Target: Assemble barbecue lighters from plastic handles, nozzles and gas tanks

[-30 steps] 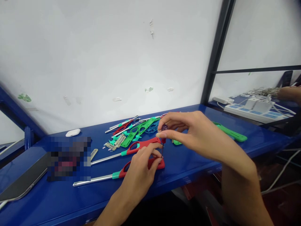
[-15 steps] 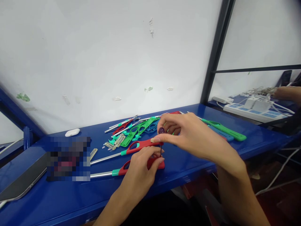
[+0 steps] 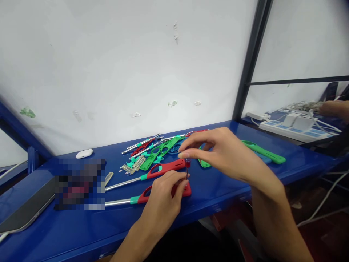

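Note:
My right hand (image 3: 218, 151) pinches the top of a small screwdriver (image 3: 188, 163) between thumb and fingertips. The screwdriver stands upright, its thin shaft pointing down at the handle of a red gas lighter (image 3: 143, 195). Over that handle lies my left hand (image 3: 165, 193), its thumb and index fingertip closed about the lower shaft. The screwdriver's tip is hidden by these fingers. This lighter lies flat, its long metal tube pointing left. Just behind it rests a second red lighter (image 3: 171, 165) with a turquoise collar and trigger.
Green casing halves (image 3: 148, 160), clear fuel tanks (image 3: 139, 162) and metal tubes lie heaped behind. A green casing (image 3: 263, 151) is at right. On the left are a white earbud case (image 3: 84, 153) and a dark device (image 3: 27, 203). A power strip (image 3: 293, 131) stands beyond the black post (image 3: 249, 62).
My right hand has shifted slightly, its fingers rising and straightening at the top of the screwdriver, so more of the red handle shows. My left hand has stayed almost still.

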Demonstrator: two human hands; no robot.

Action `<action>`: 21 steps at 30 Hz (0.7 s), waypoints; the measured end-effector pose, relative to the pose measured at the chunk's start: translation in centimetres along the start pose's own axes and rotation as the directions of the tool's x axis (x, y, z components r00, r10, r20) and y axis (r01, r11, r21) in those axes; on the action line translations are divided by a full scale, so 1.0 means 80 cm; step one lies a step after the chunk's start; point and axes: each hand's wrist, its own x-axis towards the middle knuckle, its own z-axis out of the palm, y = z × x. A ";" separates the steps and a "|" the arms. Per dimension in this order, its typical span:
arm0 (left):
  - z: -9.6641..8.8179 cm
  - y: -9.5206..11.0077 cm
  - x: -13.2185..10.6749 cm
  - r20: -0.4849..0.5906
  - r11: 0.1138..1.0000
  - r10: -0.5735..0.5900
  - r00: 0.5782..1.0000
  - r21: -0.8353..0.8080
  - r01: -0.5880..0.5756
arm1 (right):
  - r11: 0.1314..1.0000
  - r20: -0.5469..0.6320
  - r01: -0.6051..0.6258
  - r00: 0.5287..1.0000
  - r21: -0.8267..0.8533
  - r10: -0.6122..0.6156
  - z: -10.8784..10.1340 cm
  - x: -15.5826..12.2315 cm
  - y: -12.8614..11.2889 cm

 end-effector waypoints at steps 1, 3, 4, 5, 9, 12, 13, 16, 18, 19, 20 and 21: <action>0.000 0.001 0.000 -0.003 1.000 -0.001 1.000 -0.002 0.001 | 1.000 -0.033 -0.021 0.999 -0.015 0.020 0.003 0.001 0.001; 0.000 0.002 0.000 -0.002 1.000 0.000 1.000 -0.006 0.000 | 0.996 -0.072 -0.067 0.995 -0.056 0.063 0.007 0.002 0.002; 0.000 0.002 0.000 0.001 1.000 0.001 1.000 -0.007 -0.001 | 0.994 -0.075 -0.081 0.994 -0.076 0.075 0.007 0.002 0.001; -0.001 0.002 0.000 0.003 1.000 0.001 1.000 -0.008 -0.001 | 0.992 -0.068 -0.080 0.995 -0.094 0.074 0.006 0.001 0.000; -0.002 0.003 0.001 0.017 1.000 0.005 1.000 -0.017 -0.004 | 0.995 0.020 0.019 1.000 -0.102 -0.017 -0.004 -0.006 -0.005; -0.002 0.004 0.001 0.030 1.000 0.008 1.000 -0.024 -0.007 | 0.995 0.042 0.040 0.998 -0.087 -0.037 -0.009 -0.010 -0.008; -0.002 0.004 0.000 0.033 1.000 0.008 0.999 -0.025 -0.007 | 0.996 0.031 0.027 0.999 -0.089 -0.025 -0.009 -0.010 -0.008; -0.002 0.005 -0.002 0.040 1.000 0.007 0.999 -0.024 -0.006 | 0.993 -0.030 -0.034 0.999 -0.112 0.031 -0.005 -0.010 -0.009; -0.002 0.006 -0.002 0.043 1.000 0.000 0.999 -0.023 0.001 | 0.988 -0.045 -0.062 0.997 -0.139 0.057 0.000 -0.009 -0.009; -0.002 0.006 -0.002 0.046 1.000 -0.007 0.999 -0.025 0.008 | 0.986 -0.043 -0.069 0.997 -0.154 0.063 0.002 -0.009 -0.010; -0.002 0.007 -0.002 0.050 0.999 -0.014 0.999 -0.028 0.016 | 0.984 -0.035 -0.070 0.997 -0.165 0.065 0.003 -0.009 -0.010; -0.002 0.007 -0.001 0.056 0.999 -0.020 0.998 -0.033 0.022 | 0.982 -0.026 -0.068 0.998 -0.175 0.064 0.004 -0.009 -0.010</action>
